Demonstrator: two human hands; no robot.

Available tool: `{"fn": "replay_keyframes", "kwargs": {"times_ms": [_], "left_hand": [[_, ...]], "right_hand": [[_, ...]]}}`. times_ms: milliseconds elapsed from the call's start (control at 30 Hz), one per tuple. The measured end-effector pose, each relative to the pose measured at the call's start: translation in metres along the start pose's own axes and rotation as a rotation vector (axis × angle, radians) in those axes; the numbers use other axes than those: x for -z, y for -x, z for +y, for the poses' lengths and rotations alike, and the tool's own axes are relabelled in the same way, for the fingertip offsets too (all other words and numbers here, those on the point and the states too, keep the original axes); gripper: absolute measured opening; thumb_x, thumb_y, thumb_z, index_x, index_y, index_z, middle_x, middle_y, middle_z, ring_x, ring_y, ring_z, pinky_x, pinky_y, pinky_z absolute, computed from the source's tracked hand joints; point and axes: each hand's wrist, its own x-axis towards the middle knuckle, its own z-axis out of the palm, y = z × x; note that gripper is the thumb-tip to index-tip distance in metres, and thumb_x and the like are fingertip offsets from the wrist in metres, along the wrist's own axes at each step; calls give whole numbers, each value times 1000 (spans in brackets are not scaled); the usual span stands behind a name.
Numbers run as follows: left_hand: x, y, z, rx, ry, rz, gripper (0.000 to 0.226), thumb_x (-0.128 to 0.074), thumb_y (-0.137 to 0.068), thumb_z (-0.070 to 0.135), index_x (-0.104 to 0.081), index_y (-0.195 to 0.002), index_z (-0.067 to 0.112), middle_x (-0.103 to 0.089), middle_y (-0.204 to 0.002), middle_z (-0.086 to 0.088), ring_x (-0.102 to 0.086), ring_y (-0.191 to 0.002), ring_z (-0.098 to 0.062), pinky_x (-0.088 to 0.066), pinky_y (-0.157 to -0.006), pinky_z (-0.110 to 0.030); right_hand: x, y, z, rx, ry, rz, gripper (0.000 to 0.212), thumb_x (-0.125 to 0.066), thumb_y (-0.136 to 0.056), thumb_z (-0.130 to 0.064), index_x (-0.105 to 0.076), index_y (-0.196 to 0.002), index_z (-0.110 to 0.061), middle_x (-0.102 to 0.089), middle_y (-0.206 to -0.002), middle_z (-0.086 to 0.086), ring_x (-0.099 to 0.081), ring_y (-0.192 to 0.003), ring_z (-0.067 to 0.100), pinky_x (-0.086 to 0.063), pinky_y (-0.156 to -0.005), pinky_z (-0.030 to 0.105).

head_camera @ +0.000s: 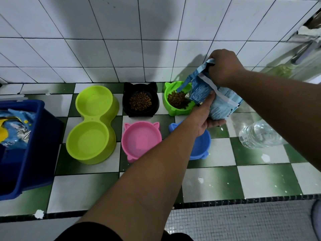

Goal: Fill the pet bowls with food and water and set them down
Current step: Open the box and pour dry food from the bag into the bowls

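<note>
Both arms reach forward over the checkered worktop [257,178]. The right hand [224,66] is clenched around the top of the blue food bag [215,100], wrist bent down, while the left hand [203,117] cups the bag from beneath, palm up, tilting its torn mouth over the green cat-eared bowl [169,91] near the worktop's back edge, already holding kibble [176,100]. The black bowl [140,101] just beside it also holds kibble
</note>
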Motion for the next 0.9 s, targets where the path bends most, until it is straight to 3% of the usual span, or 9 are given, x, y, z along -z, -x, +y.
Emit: {"fn": "replay_keyframes", "kwargs": {"times_ms": [100,267,467,600,767,900], "left_hand": [[-2,-1,0,3,-8,4,93,-68,-64,66,-56,-138,10,-64,-133,-20,-70,-97,-33,-63,-56,-35],[1,-3,-4,7,-43,7,75,-69,-82,63,-58,-135,11,-65,-131,-19,-71,-104,-34,-65,-64,-42],[-1,-1,-3,-46,-127,5,109,-77,-46,70,-55,-136,14,-67,-129,-15,-72,-105,-34,-64,-70,-46],[-4,0,0,-71,-171,-3,108,-78,-43,69,-54,-134,17,-68,-127,-12,-71,-106,-33,-63,-77,-51],[-8,7,4,-92,-199,23,107,-80,-47,68,-50,-136,16,-67,-125,-12,-73,-101,-31,-63,-76,-52],[-9,21,3,-122,-184,39,109,-81,-47,67,-46,-138,18,-64,-129,-12,-71,-104,-33,-64,-73,-50]], "right_hand": [[2,3,1,-11,-2,-4,21,-58,-91,-14,-62,-107,1,-61,-115,21,-57,-106,36,-34,-71,28],[9,12,6,-34,-29,1,26,-60,-91,-18,-62,-108,2,-61,-116,20,-56,-107,36,-38,-74,31],[25,25,12,-35,-21,20,26,-54,-92,-13,-61,-109,4,-61,-115,22,-55,-107,37,-43,-81,38],[34,34,18,-41,-49,39,22,-52,-90,-11,-62,-103,3,-62,-112,22,-56,-105,38,-44,-81,38],[42,44,18,-75,-130,85,19,-50,-90,-10,-60,-104,-1,-60,-112,19,-53,-97,32,-34,-73,30],[51,55,14,-74,-153,109,20,-48,-90,-7,-61,-105,-3,-59,-108,16,-50,-91,26,-37,-72,29]]}}
